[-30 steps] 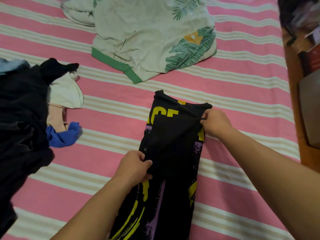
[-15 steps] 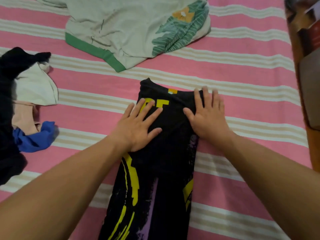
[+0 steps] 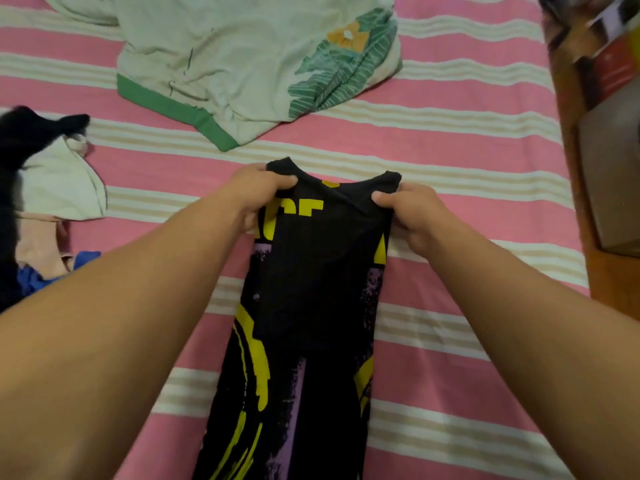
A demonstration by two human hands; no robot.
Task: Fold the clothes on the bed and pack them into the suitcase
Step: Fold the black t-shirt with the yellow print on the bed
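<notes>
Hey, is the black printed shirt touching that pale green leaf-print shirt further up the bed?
Apart. The head view shows a band of striped bedsheet between the black shirt and the green-hemmed shirt.

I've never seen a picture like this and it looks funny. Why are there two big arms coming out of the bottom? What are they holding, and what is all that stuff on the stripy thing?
The camera sits on a person's head and looks down, so you see their own two arms reaching forward. No machine here, just bare hands. The left hand and the right hand each grip a top corner of a long black shirt with yellow and purple print. It lies on a bed with a pink striped sheet. Farther away lies a pale shirt with green trim and leaf pictures. At the left edge is a pile of clothes: black, white, peach and blue pieces. No suitcase shows in this picture.
</notes>
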